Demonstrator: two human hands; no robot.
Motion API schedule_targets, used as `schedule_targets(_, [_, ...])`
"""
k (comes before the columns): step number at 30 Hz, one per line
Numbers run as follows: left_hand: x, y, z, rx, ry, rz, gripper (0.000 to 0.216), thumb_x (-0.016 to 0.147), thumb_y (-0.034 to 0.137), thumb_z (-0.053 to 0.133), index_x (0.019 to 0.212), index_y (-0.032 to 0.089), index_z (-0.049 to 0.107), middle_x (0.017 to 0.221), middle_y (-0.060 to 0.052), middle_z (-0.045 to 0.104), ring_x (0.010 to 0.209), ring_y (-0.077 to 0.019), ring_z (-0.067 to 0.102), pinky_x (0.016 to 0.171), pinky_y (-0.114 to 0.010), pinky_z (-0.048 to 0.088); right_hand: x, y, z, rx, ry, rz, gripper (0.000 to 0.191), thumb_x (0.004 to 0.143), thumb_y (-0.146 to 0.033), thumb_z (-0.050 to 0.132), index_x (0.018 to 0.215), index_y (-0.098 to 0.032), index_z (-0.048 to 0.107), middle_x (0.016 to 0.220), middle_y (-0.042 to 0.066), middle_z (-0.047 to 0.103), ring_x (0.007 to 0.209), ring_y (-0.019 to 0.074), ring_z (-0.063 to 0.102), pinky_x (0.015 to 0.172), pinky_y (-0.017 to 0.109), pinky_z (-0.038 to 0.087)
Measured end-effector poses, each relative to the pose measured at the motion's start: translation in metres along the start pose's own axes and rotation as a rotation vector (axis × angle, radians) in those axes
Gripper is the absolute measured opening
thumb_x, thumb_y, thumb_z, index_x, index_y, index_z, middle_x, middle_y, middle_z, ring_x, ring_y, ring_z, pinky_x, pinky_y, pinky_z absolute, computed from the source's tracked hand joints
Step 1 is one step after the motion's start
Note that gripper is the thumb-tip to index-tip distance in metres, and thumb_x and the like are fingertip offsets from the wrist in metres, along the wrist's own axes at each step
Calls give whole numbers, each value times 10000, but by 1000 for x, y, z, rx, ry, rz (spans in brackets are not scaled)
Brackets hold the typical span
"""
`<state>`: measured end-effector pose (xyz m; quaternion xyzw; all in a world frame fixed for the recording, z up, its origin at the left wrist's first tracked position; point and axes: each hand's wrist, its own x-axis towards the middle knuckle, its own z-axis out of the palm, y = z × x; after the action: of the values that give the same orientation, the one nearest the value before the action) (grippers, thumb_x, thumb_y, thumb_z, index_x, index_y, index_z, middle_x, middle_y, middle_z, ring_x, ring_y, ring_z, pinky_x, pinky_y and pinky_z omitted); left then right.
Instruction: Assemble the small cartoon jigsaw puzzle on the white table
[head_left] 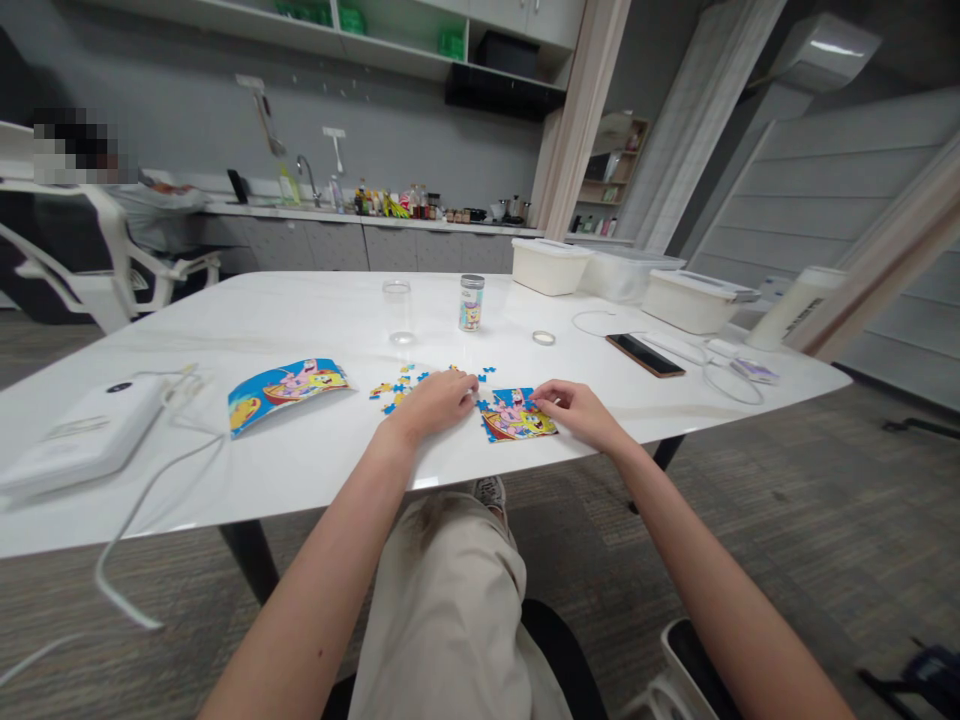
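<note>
head view: piece-fitting seems in hand on the half-built puzzle [519,418] near the front of the table [300,310], left hand [439,398] palm-down, loosely bent, by the loose pieces [394,390], right hand [574,405] drawn together on its top edge, any held piece hidden; next calls for fine alignment.

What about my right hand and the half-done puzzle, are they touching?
Touching. The head view shows the right hand with its fingertips lying on the upper right corner of the puzzle; no table shows between them.
</note>
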<state>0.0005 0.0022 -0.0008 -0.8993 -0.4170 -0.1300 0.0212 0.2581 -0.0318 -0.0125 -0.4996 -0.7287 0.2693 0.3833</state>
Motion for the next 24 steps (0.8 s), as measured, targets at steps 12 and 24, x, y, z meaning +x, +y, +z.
schedule_targets(12, [-2, 5, -4, -79, 35, 27, 246, 916, 269, 507, 1024, 136, 684, 918, -88, 691, 846, -197, 636, 820, -312, 471, 58, -23, 17, 76, -240, -130, 166, 720, -282, 670, 831, -164, 705, 803, 44, 700, 719, 146, 621, 610, 247, 483])
schedule_targets(24, [-7, 5, -6, -89, 62, 116, 262, 855, 225, 507, 975, 167, 732, 830, -71, 638, 801, -197, 607, 785, -319, 473, 61, -8, 28, 349, -328, 13, 257, 711, -238, 655, 954, -160, 681, 684, -15, 658, 551, 92, 612, 490, 191, 461])
